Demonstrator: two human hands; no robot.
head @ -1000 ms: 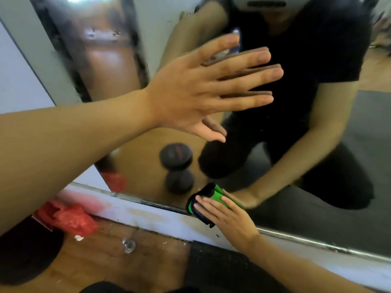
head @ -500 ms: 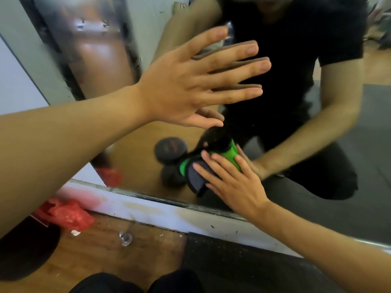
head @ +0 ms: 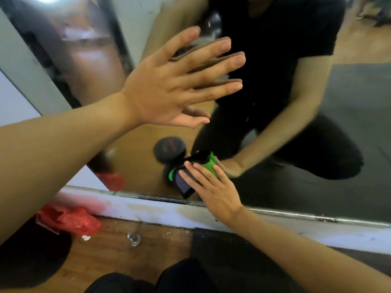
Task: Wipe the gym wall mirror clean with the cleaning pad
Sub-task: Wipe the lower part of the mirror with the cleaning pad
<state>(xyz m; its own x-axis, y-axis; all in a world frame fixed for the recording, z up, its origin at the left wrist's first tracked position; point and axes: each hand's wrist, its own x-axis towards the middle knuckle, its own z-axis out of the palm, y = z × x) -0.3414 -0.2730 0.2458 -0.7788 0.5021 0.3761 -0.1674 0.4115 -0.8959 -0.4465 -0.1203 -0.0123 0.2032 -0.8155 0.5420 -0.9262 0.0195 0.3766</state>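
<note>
The wall mirror (head: 349,127) fills the upper part of the view and reflects a crouching person in black. My left hand (head: 169,92) lies flat against the glass with its fingers spread and straight, high on the left. My right hand (head: 213,189) presses a green and black cleaning pad (head: 184,178) against the lower glass, just above the mirror's metal bottom edge (head: 296,214). Its fingers lie straight over the pad.
A white painted strip (head: 148,208) runs under the mirror. A red plastic bag (head: 69,218) and a small clear knob (head: 133,238) lie on the wooden floor at the left. A black rubber mat (head: 222,250) lies under my knees. A dumbbell's reflection (head: 169,148) shows beside the pad.
My right hand slid the pad up the glass from the bottom edge, then partly back down. My left hand stayed flat on the mirror.
</note>
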